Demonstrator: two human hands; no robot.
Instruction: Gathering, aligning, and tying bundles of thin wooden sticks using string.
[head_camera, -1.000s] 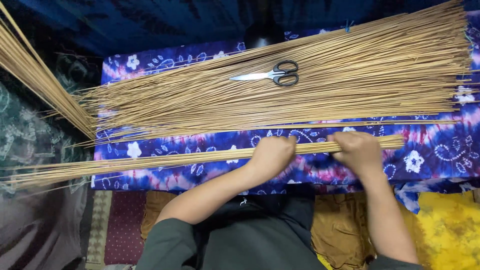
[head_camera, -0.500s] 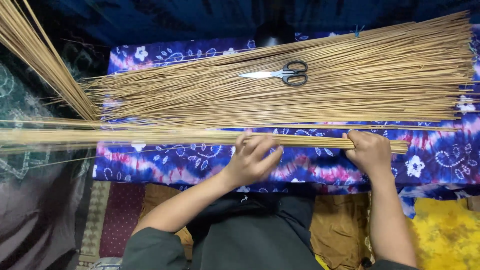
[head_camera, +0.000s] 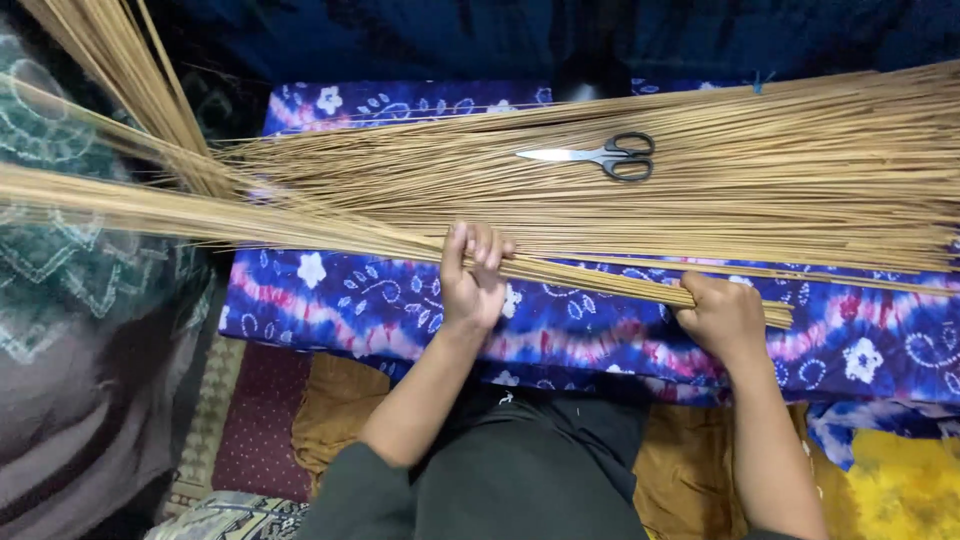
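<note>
My left hand (head_camera: 472, 283) and right hand (head_camera: 722, 315) each grip tight around a thin bundle of sticks (head_camera: 300, 230), slanting over the blue flowered cloth (head_camera: 600, 330). Scissors (head_camera: 600, 156) lie on the big stick pile (head_camera: 780, 170) beyond.

both hands, left hand (head_camera: 472, 280) and right hand (head_camera: 725, 315), grip a stick bundle (head_camera: 250, 222) beside scissors (head_camera: 600, 156).
</note>
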